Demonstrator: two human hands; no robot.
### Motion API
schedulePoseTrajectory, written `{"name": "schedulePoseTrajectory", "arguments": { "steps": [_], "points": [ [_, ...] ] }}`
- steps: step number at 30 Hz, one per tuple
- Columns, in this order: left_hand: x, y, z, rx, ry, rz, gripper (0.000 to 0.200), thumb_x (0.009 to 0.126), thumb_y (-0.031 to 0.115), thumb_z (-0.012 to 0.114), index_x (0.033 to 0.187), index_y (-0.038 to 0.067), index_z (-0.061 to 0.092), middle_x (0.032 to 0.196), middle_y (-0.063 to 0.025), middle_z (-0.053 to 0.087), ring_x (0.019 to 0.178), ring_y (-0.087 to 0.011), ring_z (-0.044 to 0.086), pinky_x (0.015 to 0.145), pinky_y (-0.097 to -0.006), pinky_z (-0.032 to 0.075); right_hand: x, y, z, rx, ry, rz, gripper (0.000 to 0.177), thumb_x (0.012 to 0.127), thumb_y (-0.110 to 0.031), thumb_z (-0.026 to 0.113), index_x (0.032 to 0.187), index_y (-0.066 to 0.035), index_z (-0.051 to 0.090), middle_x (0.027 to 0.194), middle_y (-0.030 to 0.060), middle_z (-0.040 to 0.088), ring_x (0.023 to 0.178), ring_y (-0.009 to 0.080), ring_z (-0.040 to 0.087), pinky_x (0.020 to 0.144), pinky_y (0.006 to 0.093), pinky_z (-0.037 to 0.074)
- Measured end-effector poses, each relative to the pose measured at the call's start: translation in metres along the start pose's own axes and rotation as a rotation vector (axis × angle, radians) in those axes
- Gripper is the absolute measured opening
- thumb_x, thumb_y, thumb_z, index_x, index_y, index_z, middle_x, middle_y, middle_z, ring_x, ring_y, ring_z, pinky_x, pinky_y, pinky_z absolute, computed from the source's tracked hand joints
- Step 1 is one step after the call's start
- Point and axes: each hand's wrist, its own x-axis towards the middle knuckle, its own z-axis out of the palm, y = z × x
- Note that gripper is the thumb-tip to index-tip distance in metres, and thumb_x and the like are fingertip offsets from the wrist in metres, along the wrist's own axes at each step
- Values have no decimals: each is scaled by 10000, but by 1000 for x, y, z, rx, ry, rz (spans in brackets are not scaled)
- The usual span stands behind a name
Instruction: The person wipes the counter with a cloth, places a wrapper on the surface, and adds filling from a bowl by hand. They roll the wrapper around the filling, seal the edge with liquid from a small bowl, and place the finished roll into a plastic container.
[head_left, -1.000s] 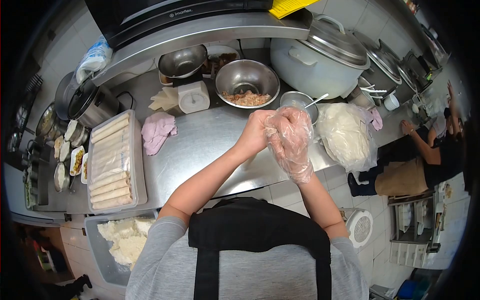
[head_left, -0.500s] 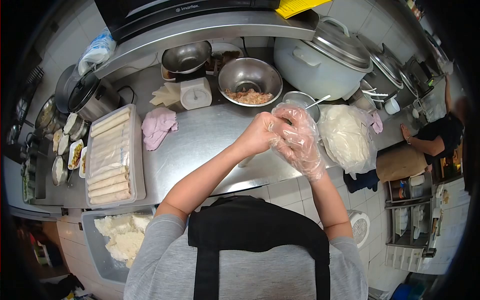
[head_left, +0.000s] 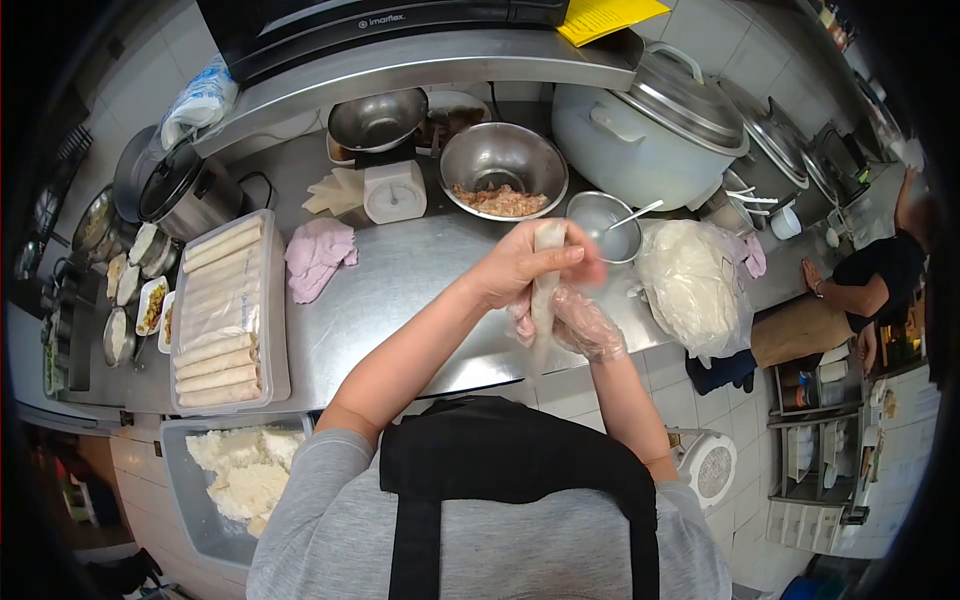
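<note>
A pale, long spring roll [head_left: 544,305] stands roughly upright between my hands, over the front edge of the steel counter. My bare left hand [head_left: 530,262] is closed around its upper part, the thumb lying across it. In a clear plastic glove, my right hand [head_left: 590,322] is closed about the roll lower down, with gloved fingertips showing on its far left side. The roll's lower end is blurred. Beyond my hands sit a steel bowl [head_left: 503,150] with minced filling [head_left: 500,200] and a small metal bowl [head_left: 592,210] with a spoon.
To the left, a plastic container [head_left: 278,340] holds several rolls beside a pink cloth [head_left: 320,258]. A kitchen scale [head_left: 394,192] stands behind. On the right are a bag of white wrappers or dough [head_left: 695,290] and a big lidded pot [head_left: 620,150]. A co-worker [head_left: 860,285] stands far right.
My gloved right hand has come down and turned, and my left hand has shifted right and up. The spring roll now shows upright between them.
</note>
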Motion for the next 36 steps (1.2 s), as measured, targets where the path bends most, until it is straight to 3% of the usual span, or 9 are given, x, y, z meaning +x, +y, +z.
{"name": "schedulePoseTrajectory", "arguments": {
  "steps": [1, 2, 4, 8, 16, 19, 21, 33, 36],
  "points": [
    [-2, 4, 9, -11, 64, 28, 156, 877, 148, 657, 773, 54, 589, 713, -29, 634, 647, -93, 617, 615, -230, 501, 0, -4, 1, -22, 45, 57, 315, 912, -182, 583, 1183, -27, 542, 1041, 102, 617, 951, 209, 601, 838, 342, 471],
    [-3, 4, 8, -10, 68, 30, 156, 877, 148, 657, 773, 54, 589, 713, -29, 634, 647, -93, 617, 615, -230, 501, 0, -7, 2, -21, 42, 59, 315, 912, -182, 583, 1183, -27, 542, 1041, 102, 617, 951, 209, 601, 838, 342, 471],
    [-4, 3, 7, 217, 210, 102, 223, 872, 142, 670, 701, 71, 547, 643, 1, 591, 573, -65, 552, 504, -213, 424, -5, -24, 16, -1216, 496, -542, 323, 866, -116, 588, 1171, -13, 571, 1097, 149, 612, 1041, 299, 580, 918, 392, 443],
    [-3, -4, 10, 507, 324, 235, 178, 752, 22, 694, 671, 40, 537, 589, 29, 548, 607, -12, 491, 504, -215, 379, -6, -52, 60, -1563, 394, -794, 303, 833, -133, 621, 1116, -26, 619, 1151, 175, 573, 1067, 334, 551, 949, 446, 426],
    [-13, -4, 16, 895, 281, 279, 130, 738, 9, 677, 868, 19, 672, 721, 38, 606, 685, -30, 518, 587, -225, 434, 16, -58, 56, -1740, 352, -692, 242, 815, -151, 645, 1030, -42, 643, 1115, 181, 568, 1071, 338, 539, 889, 431, 439],
    [-13, -2, 15, 723, 375, 234, 89, 765, 48, 683, 852, 27, 683, 695, 44, 597, 652, -24, 504, 555, -218, 420, 21, -55, 50, -1493, 280, -628, 266, 835, -229, 629, 1018, -37, 656, 1110, 186, 576, 1083, 352, 537, 902, 427, 438],
    [-18, 15, 23, 497, 341, 152, 55, 787, 69, 679, 822, 27, 686, 690, 49, 594, 634, -18, 496, 535, -206, 402, 17, -50, 55, -905, 340, -723, 299, 792, -191, 666, 1057, -52, 659, 1127, 148, 581, 1125, 333, 522, 952, 450, 402],
    [-18, -10, -1, 641, 211, 234, 110, 759, 111, 690, 827, 25, 694, 633, 5, 592, 579, -43, 524, 520, -234, 430, 26, -77, 54, -1705, 7, -594, 411, 799, -358, 678, 971, 12, 633, 1163, 162, 537, 1105, 312, 524, 954, 436, 404],
    [-19, 10, 11, 547, 380, 85, 122, 777, 147, 702, 774, 30, 667, 627, -8, 580, 597, -71, 548, 565, -255, 460, 36, -66, 41, -1199, 159, -561, 348, 792, -296, 705, 1015, -39, 631, 1164, 135, 555, 1089, 291, 541, 946, 419, 413]
  ]
}}
